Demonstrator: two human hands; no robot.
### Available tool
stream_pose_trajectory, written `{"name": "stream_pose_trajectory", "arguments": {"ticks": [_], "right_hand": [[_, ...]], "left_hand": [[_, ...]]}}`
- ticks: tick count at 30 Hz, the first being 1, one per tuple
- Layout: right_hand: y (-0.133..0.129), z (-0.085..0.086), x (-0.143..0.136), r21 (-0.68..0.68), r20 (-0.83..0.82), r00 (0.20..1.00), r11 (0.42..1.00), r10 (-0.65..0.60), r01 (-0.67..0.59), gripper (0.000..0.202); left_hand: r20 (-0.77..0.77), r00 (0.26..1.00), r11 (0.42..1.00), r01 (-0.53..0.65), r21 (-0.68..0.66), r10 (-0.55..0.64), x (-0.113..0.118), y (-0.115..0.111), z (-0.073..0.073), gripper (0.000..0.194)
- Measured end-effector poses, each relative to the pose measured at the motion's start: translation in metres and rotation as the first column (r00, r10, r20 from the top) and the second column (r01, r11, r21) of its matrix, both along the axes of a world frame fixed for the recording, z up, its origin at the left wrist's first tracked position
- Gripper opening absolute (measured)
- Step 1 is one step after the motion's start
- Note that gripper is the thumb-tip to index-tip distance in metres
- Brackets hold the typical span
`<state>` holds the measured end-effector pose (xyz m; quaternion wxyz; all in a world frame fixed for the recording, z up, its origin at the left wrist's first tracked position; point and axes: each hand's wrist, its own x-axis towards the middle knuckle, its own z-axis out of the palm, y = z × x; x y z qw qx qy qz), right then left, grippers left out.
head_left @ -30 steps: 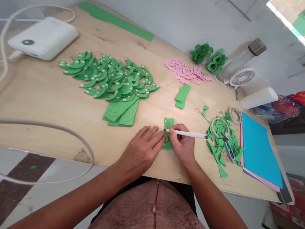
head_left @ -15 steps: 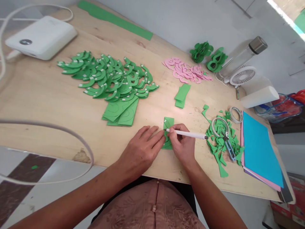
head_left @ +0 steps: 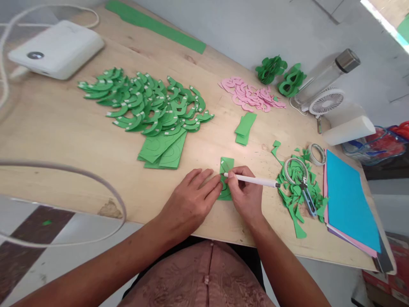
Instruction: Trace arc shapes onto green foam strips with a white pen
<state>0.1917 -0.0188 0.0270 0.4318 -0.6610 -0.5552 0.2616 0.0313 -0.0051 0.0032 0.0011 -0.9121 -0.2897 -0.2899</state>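
Green paper piece (head_left: 228, 163), marked with curved lines, lies on the table (head_left: 201, 149) at twelve o'clock from my body. My left hand (head_left: 191, 199), fingers nearly straight and slightly spread, rests at its nine o'clock edge, gripping nothing. My right hand (head_left: 246, 196) has its fingers closed around a white pen (head_left: 254, 179), tip at the paper. From there, green cut-outs (head_left: 140, 102) heap at ten o'clock; green scraps (head_left: 289, 198) lie at three.
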Motion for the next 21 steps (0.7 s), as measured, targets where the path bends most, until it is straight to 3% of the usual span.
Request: {"name": "stream_pose_trajectory", "arguments": {"ticks": [21], "right_hand": [[-0.0007, -0.0024, 0.0019, 0.008, -0.076, 0.997, 0.999, -0.031, 0.032, 0.012]], "left_hand": [[0.004, 1.0, 1.0, 0.01, -0.004, -0.01, 0.0006, 0.0003, 0.0004, 0.027]]}}
